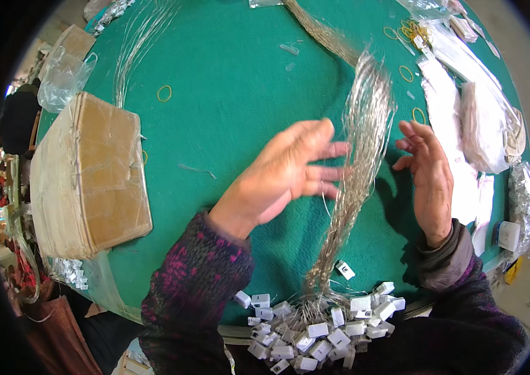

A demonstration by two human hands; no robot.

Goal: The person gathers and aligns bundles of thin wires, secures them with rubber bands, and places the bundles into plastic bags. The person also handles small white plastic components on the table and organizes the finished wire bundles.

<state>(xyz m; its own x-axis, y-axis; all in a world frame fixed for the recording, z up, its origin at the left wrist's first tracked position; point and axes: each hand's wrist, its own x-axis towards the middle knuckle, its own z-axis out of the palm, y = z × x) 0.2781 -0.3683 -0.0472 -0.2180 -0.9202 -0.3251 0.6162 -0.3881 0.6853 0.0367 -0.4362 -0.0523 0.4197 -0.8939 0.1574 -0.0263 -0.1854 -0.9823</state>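
Observation:
A long bundle of thin, shiny silver-gold strands, possibly fine chains, (368, 119) stretches from the middle of the table toward me. Its near end fans out into a heap of small white tags (318, 330) at the table's front edge. My left hand (280, 169) is open at the bundle's left side, fingers spread, with the fingertips at or just behind the strands; contact is unclear. To the right of the bundle, apart from it, my right hand (430, 178) is open with loosely curved fingers. One loose white tag (345, 270) lies beside the strands.
A taped cardboard box (115, 172) stands at the left. Another strand bundle (321, 31) lies at the far side, and loose strands (143, 44) at the far left. Yellow rubber bands (412, 31), white strips (446, 119) and clear plastic packs (484, 128) line the right.

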